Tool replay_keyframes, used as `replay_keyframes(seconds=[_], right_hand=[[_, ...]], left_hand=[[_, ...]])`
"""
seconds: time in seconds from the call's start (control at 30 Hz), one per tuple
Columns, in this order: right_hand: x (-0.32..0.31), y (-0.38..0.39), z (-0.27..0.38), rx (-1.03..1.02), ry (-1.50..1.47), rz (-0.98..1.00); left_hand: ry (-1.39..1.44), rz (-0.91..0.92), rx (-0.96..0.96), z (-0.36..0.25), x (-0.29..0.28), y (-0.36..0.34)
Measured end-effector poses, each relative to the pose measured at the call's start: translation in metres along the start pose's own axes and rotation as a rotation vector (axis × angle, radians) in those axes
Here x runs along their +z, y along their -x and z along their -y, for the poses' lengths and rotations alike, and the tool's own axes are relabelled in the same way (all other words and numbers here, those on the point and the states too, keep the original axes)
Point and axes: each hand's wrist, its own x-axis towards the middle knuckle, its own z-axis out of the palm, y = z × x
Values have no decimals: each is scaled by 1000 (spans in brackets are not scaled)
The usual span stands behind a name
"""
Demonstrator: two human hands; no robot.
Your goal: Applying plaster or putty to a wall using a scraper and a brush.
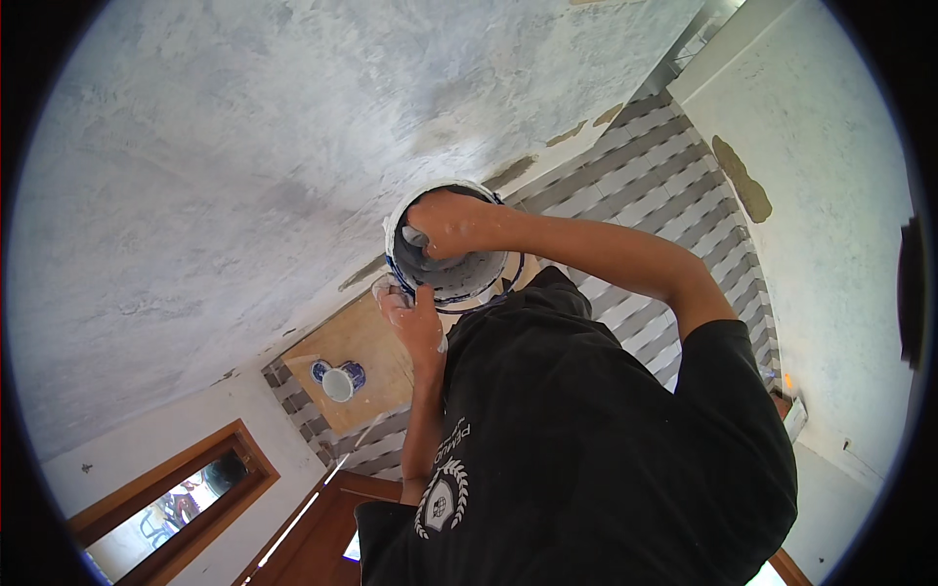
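Note:
A round paint bucket [476, 277] with a dark blue outside, a pale smeared rim and grey-coated inner walls is held in front of my body, close to the wall. My right hand [442, 227] reaches over the rim into it, fingers curled. Something whitish shows at those fingers, but I cannot make out what it is. At the bucket's near left side, my left hand [408, 311] grips it with the thumb raised by the rim. White smears cover the left fingers and wrist. What lies at the bottom of the bucket is mostly hidden by my right hand.
The patchy grey-white wall [225, 146] rises right beyond the bucket. Below, a tan board [376, 327] on the grey patterned tile floor [625, 186] bears a white-and-blue tub [342, 383] and a smaller blue container [319, 369]. A wood-framed window [256, 459] and brown door [313, 542] are lower left.

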Motion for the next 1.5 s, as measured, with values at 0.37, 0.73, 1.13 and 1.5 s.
replay_keyframes(seconds=[0.37, 0.73, 1.13, 1.5], right_hand=[[-9, 33, 1, 20, -227, -149], [-49, 68, -43, 149, -1144, -253], [17, 107, -77, 412, -1666, -545], [48, 155, -80, 280, -1877, -987]], left_hand=[[-218, -14, 17, 14, -7, -5], [-140, -47, -81, -7, -9, -10], [-231, 6, -99, 37, -14, -25], [-86, 240, -168, 26, 39, -43]])
